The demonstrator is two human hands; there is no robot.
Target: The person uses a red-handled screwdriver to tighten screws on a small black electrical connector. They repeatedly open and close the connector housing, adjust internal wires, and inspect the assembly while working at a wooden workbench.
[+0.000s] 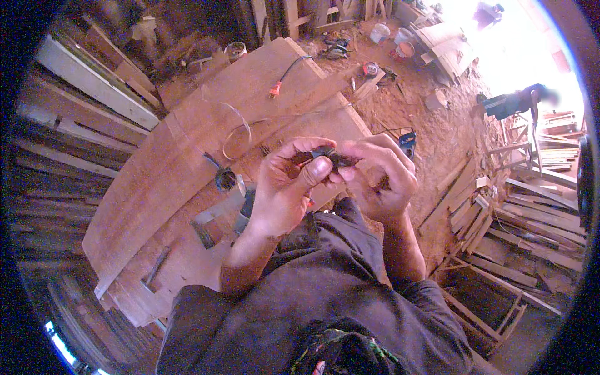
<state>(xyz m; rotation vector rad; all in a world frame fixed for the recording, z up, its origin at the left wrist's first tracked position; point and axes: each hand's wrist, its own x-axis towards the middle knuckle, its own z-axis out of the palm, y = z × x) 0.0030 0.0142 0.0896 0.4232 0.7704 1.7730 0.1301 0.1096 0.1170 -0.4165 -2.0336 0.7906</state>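
Observation:
My left hand (284, 187) and my right hand (381, 172) meet in front of my chest, both pinching a small black object (330, 155) between their fingertips. What the object is cannot be told; my fingers cover most of it. Below the hands lies a wide wooden board (187, 156) that serves as a work surface. On it, near my left wrist, sit a roll of dark tape (225, 179) and a metal square (215, 215). A loop of clear wire (240, 134) lies farther up the board.
A cable with an orange plug (275, 90) lies across the board's far end. A blue tool (407, 142) rests on the red dirt floor. Planks and frames (519, 219) are piled at the right. Another person (519, 103) bends over at the far right. Buckets (390, 37) stand beyond.

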